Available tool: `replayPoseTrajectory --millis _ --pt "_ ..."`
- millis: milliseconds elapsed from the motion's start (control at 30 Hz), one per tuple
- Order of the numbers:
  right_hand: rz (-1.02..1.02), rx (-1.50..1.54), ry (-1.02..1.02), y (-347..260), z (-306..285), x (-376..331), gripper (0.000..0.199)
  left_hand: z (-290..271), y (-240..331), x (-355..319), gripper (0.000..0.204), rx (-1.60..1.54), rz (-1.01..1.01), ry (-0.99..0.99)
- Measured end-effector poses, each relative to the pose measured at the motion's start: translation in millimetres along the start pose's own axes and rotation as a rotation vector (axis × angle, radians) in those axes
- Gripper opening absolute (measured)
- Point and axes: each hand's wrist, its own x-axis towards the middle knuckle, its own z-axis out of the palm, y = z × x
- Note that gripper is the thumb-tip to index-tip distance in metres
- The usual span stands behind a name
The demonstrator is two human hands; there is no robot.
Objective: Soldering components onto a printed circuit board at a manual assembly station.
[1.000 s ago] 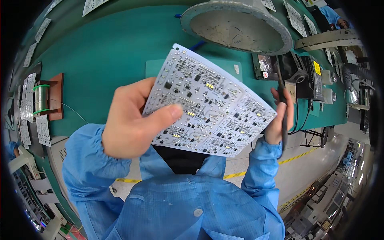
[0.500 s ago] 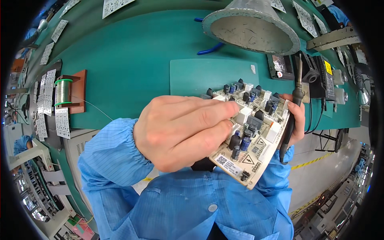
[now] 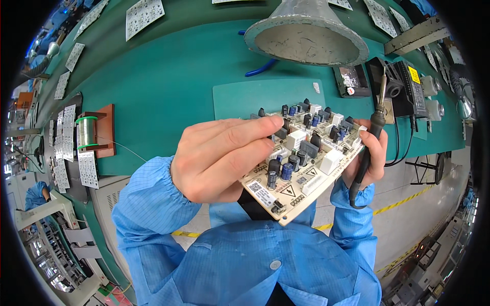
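Over the front of the bench I hold a cream circuit board (image 3: 307, 173) tilted, crowded with capacitors and white connectors. My left hand (image 3: 219, 158) is closed at its left edge, index and middle fingers reaching over the components; the thumb is hidden. At the right edge, my right hand (image 3: 376, 155) steadies the board and also grips a soldering iron (image 3: 376, 122), its tip pointing up and away from the board. Solder wire (image 3: 122, 145) runs from a spool (image 3: 87, 132) on a brown stand and disappears behind my left sleeve.
A large metal fume hood (image 3: 306, 43) overhangs the back of the green mat (image 3: 168, 76). A black soldering station (image 3: 408, 92) stands at the right, its cable hanging near my right hand. More boards (image 3: 144, 18) lie along the back, others on a dark rack (image 3: 66, 137) at left.
The circuit board has shifted left and its near corner has risen. My left fingers have drawn back toward its left edge. The soldering iron remains in my right hand; the whole view has turned slightly.
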Motion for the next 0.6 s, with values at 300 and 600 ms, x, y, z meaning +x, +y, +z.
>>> replayPoseTrajectory --millis 300,600 --pt "-0.027 -0.051 -0.035 -16.9 -16.6 11.5 0.042 -3.2 -2.4 -5.3 0.035 -0.051 -0.094 -0.002" --pt "-0.045 -0.135 -0.049 -23.2 -20.1 9.5 0.043 3.5 19.0 4.1 0.039 -0.259 -0.2 0.145"
